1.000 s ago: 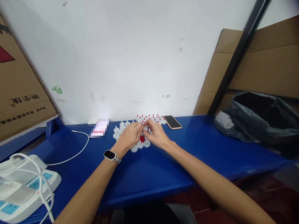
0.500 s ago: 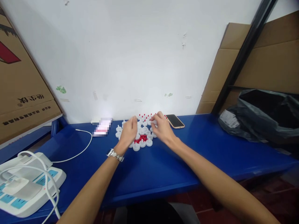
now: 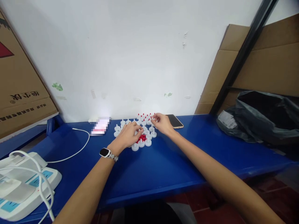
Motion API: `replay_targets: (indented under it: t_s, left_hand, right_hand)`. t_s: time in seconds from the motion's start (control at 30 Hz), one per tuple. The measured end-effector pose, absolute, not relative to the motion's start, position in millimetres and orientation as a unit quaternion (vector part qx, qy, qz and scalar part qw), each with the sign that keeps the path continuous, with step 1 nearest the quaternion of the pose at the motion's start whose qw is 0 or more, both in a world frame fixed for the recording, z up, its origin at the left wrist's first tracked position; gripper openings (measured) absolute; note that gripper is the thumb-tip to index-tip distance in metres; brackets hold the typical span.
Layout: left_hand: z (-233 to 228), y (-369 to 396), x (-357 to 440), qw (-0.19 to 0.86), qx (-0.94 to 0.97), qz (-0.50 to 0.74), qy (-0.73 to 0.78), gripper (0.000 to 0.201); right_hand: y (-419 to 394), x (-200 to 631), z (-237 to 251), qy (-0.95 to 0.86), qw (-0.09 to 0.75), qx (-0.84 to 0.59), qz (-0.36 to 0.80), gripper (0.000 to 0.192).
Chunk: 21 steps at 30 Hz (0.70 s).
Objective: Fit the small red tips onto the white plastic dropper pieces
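Note:
A cluster of white plastic nozzle caps (image 3: 148, 142) stands on the blue table. In a gap among them lies a pile of small red tips (image 3: 143, 138). My left hand (image 3: 129, 133), palm down with a watch at the wrist, hovers over the caps beside the red pile. Its thumb and forefinger are drawn together, and what is between them cannot be made out. At the back right of the cluster, my right hand (image 3: 161, 122) pinches a white nozzle cap (image 3: 152, 122), partly hidden by the fingers. Next to it stand several caps with red tips (image 3: 144, 117).
A phone (image 3: 175, 121) lies just right of my right hand. Left of the caps is a blurred-out lit item (image 3: 100, 126) and a white cable (image 3: 85, 144). A power strip (image 3: 50, 180) occupies the left front, a dark plastic bag (image 3: 238, 124) the right. Cardboard (image 3: 23, 77) leans at left.
My left hand has turned palm down and moved over the caps toward the red tips. My right hand has shifted slightly, staying by the red-tipped caps. The view has moved a little.

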<state>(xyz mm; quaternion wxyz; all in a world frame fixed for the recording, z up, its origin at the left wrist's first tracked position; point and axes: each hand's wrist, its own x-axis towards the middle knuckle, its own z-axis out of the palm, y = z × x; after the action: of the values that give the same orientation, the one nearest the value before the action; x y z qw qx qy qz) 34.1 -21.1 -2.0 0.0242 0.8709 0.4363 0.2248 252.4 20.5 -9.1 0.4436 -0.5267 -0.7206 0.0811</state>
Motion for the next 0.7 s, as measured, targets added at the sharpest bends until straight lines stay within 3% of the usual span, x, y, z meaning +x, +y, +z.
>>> replay_targets:
  t_s: [0.33, 0.7]
  left_hand:
    - [-5, -14, 31, 0.025, 0.859, 0.235, 0.454, 0.034]
    - [-7, -12, 30, 0.025, 0.859, 0.243, 0.450, 0.035]
  right_hand:
    - [46, 233, -3, -0.779, 0.219, -0.587, 0.023, 0.014]
    - [67, 207, 4, -0.775, 0.165, -0.606, -0.072, 0.027]
